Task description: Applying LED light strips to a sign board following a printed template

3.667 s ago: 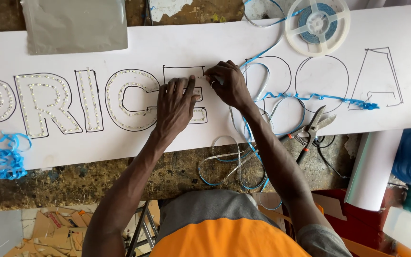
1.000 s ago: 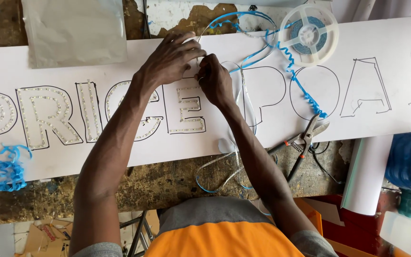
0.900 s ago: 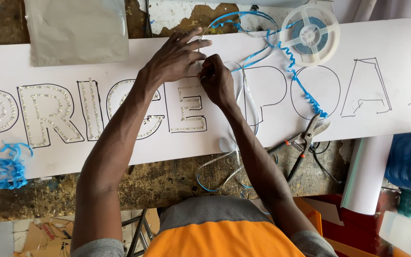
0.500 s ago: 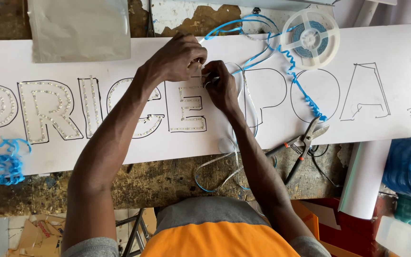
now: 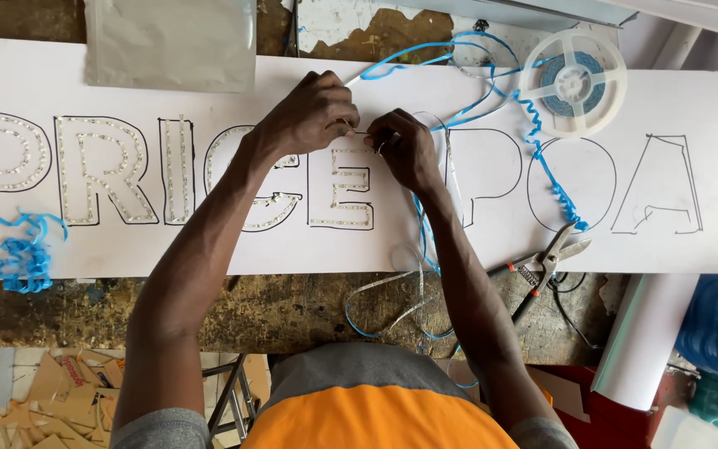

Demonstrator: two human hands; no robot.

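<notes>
1. The LED strip [image 5: 422, 218] is a thin, flexible, translucent band. It runs from the fingers at the top edge of the fifth outlined letter down across the white sign board [image 5: 492, 249] and loops over the rough workbench [image 5: 292, 308] below.
2. The left hand [image 5: 309, 116] rests knuckles up on the board, its fingertips curled and pinching the strip end at the top of that letter.
3. The right hand [image 5: 405, 150] sits just beside it, fingers bent and pinching the same strip; the two hands almost touch.
4. The sign board is a long, flat, matte sheet with large letters drawn in black outline. The first five letters are filled with rows of strip that look dotted and glossy; the letters to the right are outline only.
5. Blue backing tape [image 5: 542, 158], narrow and curly, trails from the hands toward a round, clear plastic reel [image 5: 573, 81] lying on the board's upper edge. A second tangle of blue tape [image 5: 18, 258] lies at the left end.
6. Cutting pliers [image 5: 542, 270] with dark handles lie open at the lower board edge, right of the right forearm.
7. A grey sheet [image 5: 172, 41] overlaps the board's top edge.
</notes>
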